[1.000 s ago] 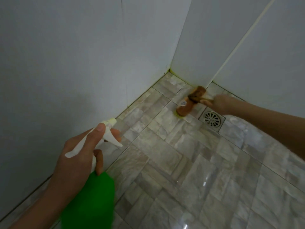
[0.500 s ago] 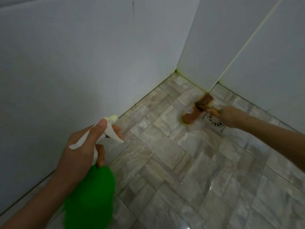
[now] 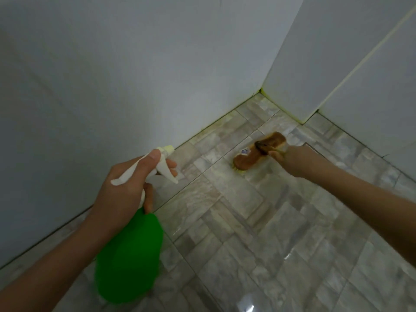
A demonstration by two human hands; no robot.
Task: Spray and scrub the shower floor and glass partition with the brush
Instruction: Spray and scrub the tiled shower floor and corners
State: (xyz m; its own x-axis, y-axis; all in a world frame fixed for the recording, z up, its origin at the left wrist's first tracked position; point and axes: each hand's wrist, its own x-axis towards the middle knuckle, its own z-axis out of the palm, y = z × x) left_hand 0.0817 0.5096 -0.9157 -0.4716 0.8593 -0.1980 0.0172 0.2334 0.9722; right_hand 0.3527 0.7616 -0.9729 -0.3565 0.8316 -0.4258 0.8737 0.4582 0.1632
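One brown wooden scrub brush (image 3: 254,155), yellow-bristled, is set bristles-down on the glossy grey stone-patterned tile floor (image 3: 258,233), near the white wall corner (image 3: 262,86). Its small white-and-blue sticker (image 3: 245,151) cannot be read. The brush is held by the right hand (image 3: 295,159), grip closed around it. One green plastic spray bottle (image 3: 130,255) with a white trigger head is clasped at the neck by the left hand (image 3: 126,190), grip curled.
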